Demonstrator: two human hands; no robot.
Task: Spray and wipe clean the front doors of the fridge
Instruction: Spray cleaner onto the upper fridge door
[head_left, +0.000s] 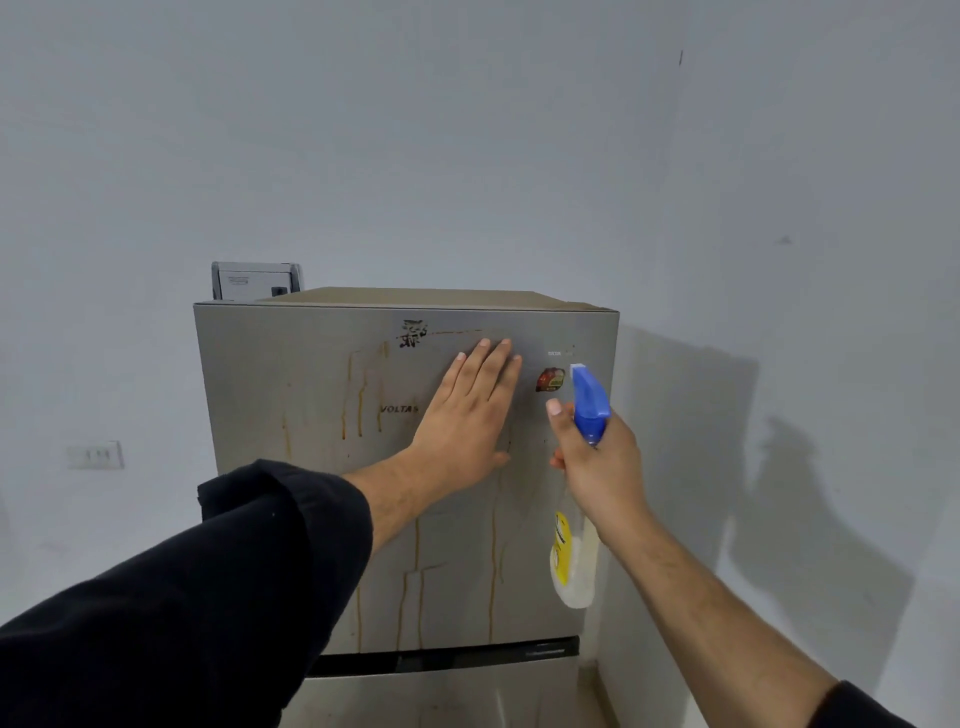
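Your left hand (462, 415) is pressing flat, fingers straight, on the stained fridge door (311, 467); your right hand (597, 462) is gripping the spray bottle (589, 400).

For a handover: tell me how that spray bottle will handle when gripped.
The spray bottle looks like translucent plastic, so probably light and slightly squeezable. The right hand holds it by the neck alone, suggesting modest weight. Tall and narrow, it may tip easily.
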